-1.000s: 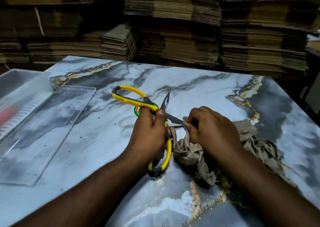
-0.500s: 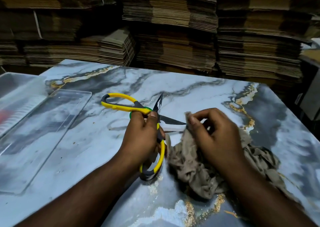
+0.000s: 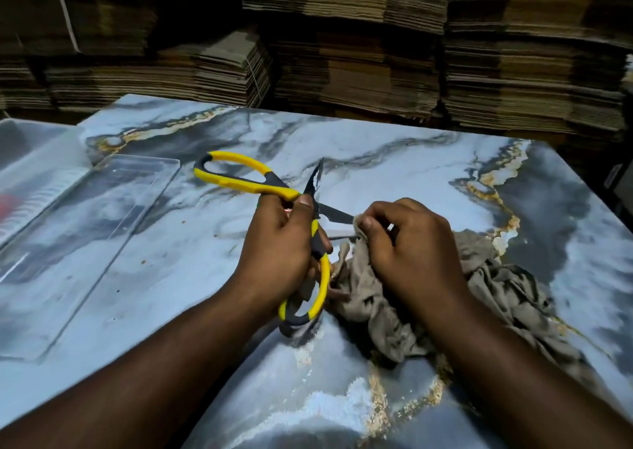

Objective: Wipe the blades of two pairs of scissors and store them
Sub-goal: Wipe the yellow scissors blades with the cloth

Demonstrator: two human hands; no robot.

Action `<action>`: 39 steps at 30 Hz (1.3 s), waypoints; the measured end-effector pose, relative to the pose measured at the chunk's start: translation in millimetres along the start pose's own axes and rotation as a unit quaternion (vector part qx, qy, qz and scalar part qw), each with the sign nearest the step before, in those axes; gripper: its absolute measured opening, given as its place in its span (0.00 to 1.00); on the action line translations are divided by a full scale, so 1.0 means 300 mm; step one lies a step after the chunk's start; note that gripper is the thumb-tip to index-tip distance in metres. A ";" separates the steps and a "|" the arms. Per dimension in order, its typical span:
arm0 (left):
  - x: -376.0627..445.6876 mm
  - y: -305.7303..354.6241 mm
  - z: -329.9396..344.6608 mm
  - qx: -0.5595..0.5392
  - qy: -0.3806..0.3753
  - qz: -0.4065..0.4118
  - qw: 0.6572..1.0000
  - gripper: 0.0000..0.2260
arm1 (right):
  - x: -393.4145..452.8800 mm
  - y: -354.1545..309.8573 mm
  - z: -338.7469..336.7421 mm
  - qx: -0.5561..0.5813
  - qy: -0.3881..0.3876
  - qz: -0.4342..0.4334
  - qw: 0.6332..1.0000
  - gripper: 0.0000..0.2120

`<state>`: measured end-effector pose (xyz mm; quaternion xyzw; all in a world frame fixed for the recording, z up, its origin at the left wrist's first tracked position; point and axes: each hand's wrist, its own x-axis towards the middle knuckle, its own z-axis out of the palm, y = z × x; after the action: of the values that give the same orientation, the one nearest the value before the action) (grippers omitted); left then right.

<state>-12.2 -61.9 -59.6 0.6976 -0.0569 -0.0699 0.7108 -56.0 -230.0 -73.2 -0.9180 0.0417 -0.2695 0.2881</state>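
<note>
Honestly there's nothing readable here. The only thing that even looks like a label is a sliver of a round sticker on the scissors (image 3: pixel 270 188), right by the pivot, and the left hand (image 3: pixel 279 243) covers nearly all of it, so just a bit of green edge and a red-orange speck peek out, no letters. The stacks of flat cardboard (image 3: pixel 342 37) at the far side show only plain edges, no print. The clear plastic lid (image 3: pixel 85 236) on the left of the desk (image 3: pixel 394 160) has no marking I can see, and the cloth (image 3: pixel 486 277) is plain too.
</note>
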 end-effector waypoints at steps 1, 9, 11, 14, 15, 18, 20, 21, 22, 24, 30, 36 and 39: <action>0.000 -0.001 -0.001 -0.002 0.004 -0.002 1.000 0.10 | 0.003 0.003 0.000 -0.003 0.002 0.012 1.000 0.06; 0.000 0.004 -0.002 -0.008 -0.006 -0.011 1.000 0.21 | -0.011 -0.010 -0.003 0.010 0.036 -0.014 0.999 0.04; -0.004 0.010 0.002 -0.006 -0.011 -0.014 1.000 0.22 | -0.016 -0.019 0.004 0.010 0.034 -0.038 0.999 0.03; 0.002 0.007 -0.003 -0.017 -0.002 -0.018 1.000 0.21 | 0.002 0.012 -0.006 -0.001 0.038 -0.001 0.999 0.05; 0.002 0.007 -0.005 -0.011 0.000 -0.015 1.000 0.23 | 0.005 0.019 -0.010 0.001 0.046 0.008 0.999 0.05; -0.004 0.010 -0.003 -0.006 0.006 -0.012 1.000 0.25 | -0.007 0.000 -0.008 -0.007 0.058 -0.018 0.998 0.03; -0.008 0.015 -0.002 -0.012 0.009 -0.021 1.000 0.25 | -0.012 -0.004 -0.016 -0.003 0.079 -0.022 0.997 0.03; -0.008 0.016 -0.003 -0.014 0.011 -0.026 1.000 0.25 | -0.009 -0.002 -0.026 0.007 0.099 -0.016 0.995 0.03; -0.006 0.016 -0.004 -0.017 0.010 -0.030 0.999 0.25 | -0.007 0.000 -0.036 0.018 0.120 -0.015 0.993 0.03; -0.002 0.018 -0.003 -0.018 0.004 -0.035 0.999 0.25 | -0.008 -0.012 -0.036 0.031 0.124 -0.043 0.991 0.03; 0.001 0.008 0.001 -0.027 0.002 -0.024 0.999 0.20 | -0.001 0.006 -0.007 0.040 0.052 -0.017 0.998 0.03; -0.003 0.015 0.013 -0.027 0.013 -0.024 0.999 0.19 | -0.010 -0.019 0.006 0.042 0.044 -0.041 0.997 0.02; 0.001 0.006 0.013 -0.014 0.018 -0.015 1.000 0.22 | -0.002 0.002 -0.010 0.036 0.056 0.001 0.998 0.02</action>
<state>-12.5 -65.8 -57.9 0.6898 -0.0330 -0.0685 0.7200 -57.9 -231.8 -71.7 -0.8904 0.0493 -0.3212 0.3187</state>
